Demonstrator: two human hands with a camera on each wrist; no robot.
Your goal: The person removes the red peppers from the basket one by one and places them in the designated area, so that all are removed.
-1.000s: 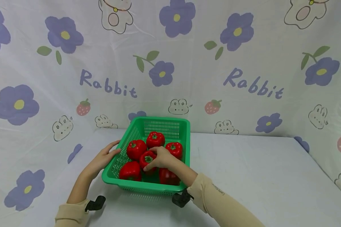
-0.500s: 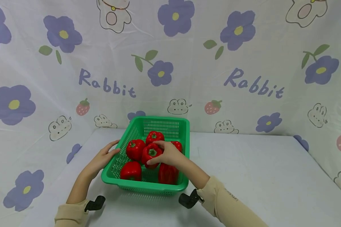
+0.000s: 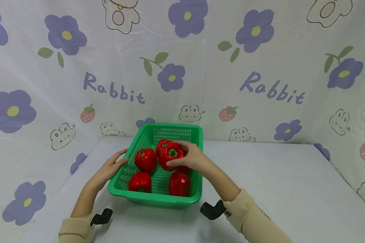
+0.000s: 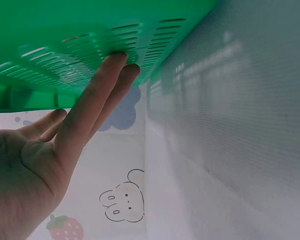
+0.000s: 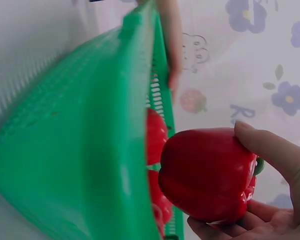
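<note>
A green slotted basket [image 3: 154,198] stands on the table and holds several red bell peppers. My right hand [image 3: 191,158] grips one red pepper [image 3: 169,156] and holds it raised above the basket's middle; the right wrist view shows that pepper [image 5: 207,172] in my curled fingers beside the basket wall [image 5: 85,150]. Below it lie other peppers, one at the left [image 3: 146,160], one at the front left [image 3: 140,182] and one at the front right [image 3: 179,184]. My left hand [image 3: 109,168] rests with straight fingers [image 4: 97,95] against the basket's left wall [image 4: 70,45].
The table is covered with a white cloth printed with purple flowers, rabbits and strawberries, and the same cloth hangs as a backdrop [image 3: 261,84] close behind the basket. Bare tabletop [image 3: 276,182] stretches to the right of the basket.
My right hand has lifted one red pepper up out of the pile and moved it toward the far right of the basket. The left hand has stayed on the basket's side.
</note>
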